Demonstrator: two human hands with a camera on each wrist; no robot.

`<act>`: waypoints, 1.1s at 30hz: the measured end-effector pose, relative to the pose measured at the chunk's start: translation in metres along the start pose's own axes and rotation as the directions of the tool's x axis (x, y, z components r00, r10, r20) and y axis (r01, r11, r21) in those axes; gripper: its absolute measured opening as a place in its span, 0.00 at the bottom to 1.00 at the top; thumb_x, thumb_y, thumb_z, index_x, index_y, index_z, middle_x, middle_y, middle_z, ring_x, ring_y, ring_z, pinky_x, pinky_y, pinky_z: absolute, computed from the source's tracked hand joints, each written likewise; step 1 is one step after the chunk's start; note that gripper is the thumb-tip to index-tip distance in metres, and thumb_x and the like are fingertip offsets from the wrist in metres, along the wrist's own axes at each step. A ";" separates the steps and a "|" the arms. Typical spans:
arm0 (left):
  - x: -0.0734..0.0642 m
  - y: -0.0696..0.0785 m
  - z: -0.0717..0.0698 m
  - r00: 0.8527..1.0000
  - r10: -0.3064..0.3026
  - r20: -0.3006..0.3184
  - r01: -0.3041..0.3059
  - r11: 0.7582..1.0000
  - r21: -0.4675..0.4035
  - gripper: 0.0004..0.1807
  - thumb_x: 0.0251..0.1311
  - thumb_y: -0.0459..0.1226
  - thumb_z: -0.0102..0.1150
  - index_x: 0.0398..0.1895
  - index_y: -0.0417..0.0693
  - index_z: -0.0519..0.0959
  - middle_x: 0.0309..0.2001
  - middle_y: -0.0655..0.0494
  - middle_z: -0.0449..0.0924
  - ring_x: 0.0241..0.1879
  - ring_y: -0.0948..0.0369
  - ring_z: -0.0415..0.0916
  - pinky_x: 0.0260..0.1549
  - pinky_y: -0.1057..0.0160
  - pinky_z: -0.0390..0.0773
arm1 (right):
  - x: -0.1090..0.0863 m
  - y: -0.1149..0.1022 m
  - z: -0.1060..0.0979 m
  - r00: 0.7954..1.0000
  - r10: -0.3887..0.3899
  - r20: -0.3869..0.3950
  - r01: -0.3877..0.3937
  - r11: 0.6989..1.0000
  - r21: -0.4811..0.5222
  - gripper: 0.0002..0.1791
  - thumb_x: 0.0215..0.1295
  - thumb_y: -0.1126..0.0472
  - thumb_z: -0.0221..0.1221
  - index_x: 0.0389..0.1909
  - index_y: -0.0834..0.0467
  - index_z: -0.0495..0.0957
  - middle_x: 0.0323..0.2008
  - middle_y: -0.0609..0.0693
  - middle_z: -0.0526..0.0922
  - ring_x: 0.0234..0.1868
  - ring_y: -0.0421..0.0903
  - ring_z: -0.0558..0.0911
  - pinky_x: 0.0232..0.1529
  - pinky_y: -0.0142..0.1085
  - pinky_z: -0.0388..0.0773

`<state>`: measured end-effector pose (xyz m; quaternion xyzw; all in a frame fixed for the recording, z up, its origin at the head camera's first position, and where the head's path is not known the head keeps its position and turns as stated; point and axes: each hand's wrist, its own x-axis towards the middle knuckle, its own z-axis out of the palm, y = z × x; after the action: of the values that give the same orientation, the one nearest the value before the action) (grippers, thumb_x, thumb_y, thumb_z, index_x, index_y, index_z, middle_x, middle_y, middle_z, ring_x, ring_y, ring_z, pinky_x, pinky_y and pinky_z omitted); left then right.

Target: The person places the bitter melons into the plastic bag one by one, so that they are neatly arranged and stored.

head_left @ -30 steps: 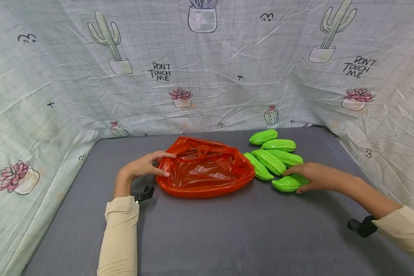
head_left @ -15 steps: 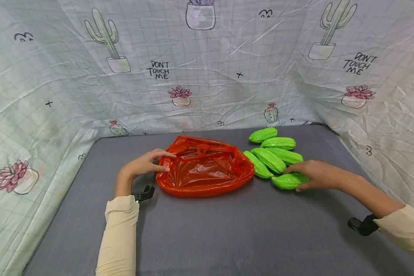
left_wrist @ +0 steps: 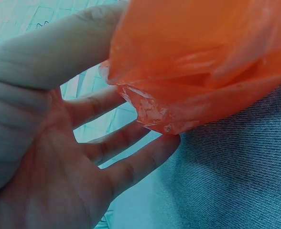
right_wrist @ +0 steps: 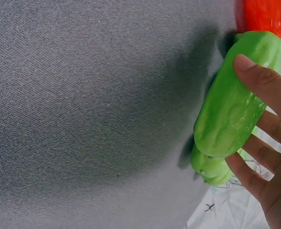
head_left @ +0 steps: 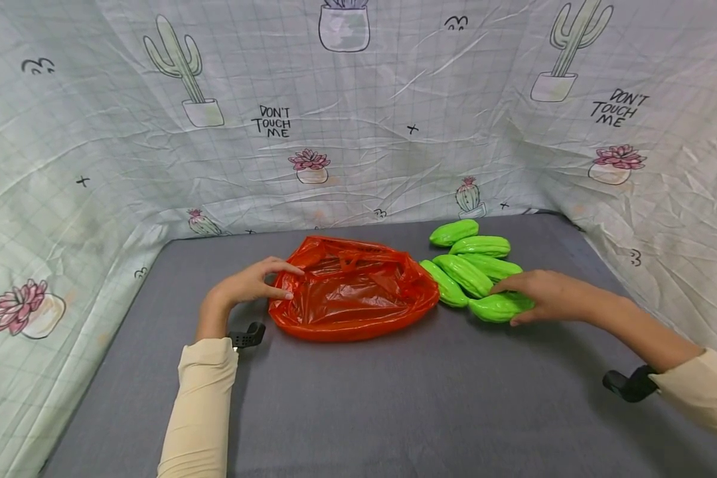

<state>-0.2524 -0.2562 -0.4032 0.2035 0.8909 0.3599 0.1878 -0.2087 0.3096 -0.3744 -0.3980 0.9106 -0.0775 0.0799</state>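
A red plastic bag (head_left: 346, 332) lies in the middle of the table with its mouth spread upward. My left hand (head_left: 252, 282) is at its left rim, thumb and fingers spread and nearly straight against the plastic. In the left wrist view, the bag (left_wrist: 202, 62) hides the thumb tip. My right hand (head_left: 552, 295) holds the nearest ridged green gourd (head_left: 494, 307), low by the table. In the right wrist view, the thumb lies along one side of this gourd (right_wrist: 231, 105), with the other fingers on the opposite side.
Several more green gourds (head_left: 465, 273) lie in a cluster between the bag and the right hand, reaching toward the back. A grey cloth (head_left: 358, 411) covers the table. Pale printed curtains (head_left: 358, 133) stand at the back and both sides.
The right hand and its gourd have shifted slightly toward the other gourds. The left hand stays at the bag's rim. The head view has moved a little.
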 end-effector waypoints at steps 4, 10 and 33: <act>0.000 -0.001 0.001 1.000 0.022 -0.008 -0.022 0.999 0.025 0.27 0.63 0.40 0.70 0.65 0.46 0.78 0.68 0.38 0.65 0.69 0.39 0.60 0.65 0.35 0.64 | 0.001 -0.002 -0.002 1.000 0.008 -0.002 -0.008 1.000 -0.004 0.31 0.54 0.54 0.76 0.59 0.57 0.80 0.55 0.54 0.84 0.55 0.56 0.83 0.51 0.54 0.80; 0.000 -0.004 0.002 1.000 0.017 -0.018 -0.017 0.999 0.033 0.28 0.63 0.40 0.70 0.66 0.46 0.78 0.69 0.38 0.65 0.70 0.40 0.59 0.66 0.35 0.63 | 0.003 -0.004 -0.006 0.999 -0.021 -0.029 0.021 1.000 -0.014 0.30 0.54 0.53 0.76 0.58 0.57 0.81 0.54 0.55 0.84 0.54 0.57 0.83 0.51 0.54 0.80; 0.004 -0.008 0.000 1.000 0.022 -0.002 -0.022 0.998 0.056 0.27 0.63 0.42 0.70 0.65 0.48 0.79 0.68 0.39 0.66 0.69 0.40 0.61 0.66 0.35 0.63 | 0.017 -0.031 -0.023 0.994 -0.088 -0.064 0.086 0.996 -0.032 0.30 0.54 0.50 0.76 0.59 0.50 0.82 0.55 0.49 0.84 0.55 0.52 0.83 0.50 0.52 0.81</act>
<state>-0.2574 -0.2595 -0.4095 0.2181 0.8986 0.3372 0.1771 -0.2029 0.2782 -0.3466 -0.4358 0.8955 -0.0805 0.0408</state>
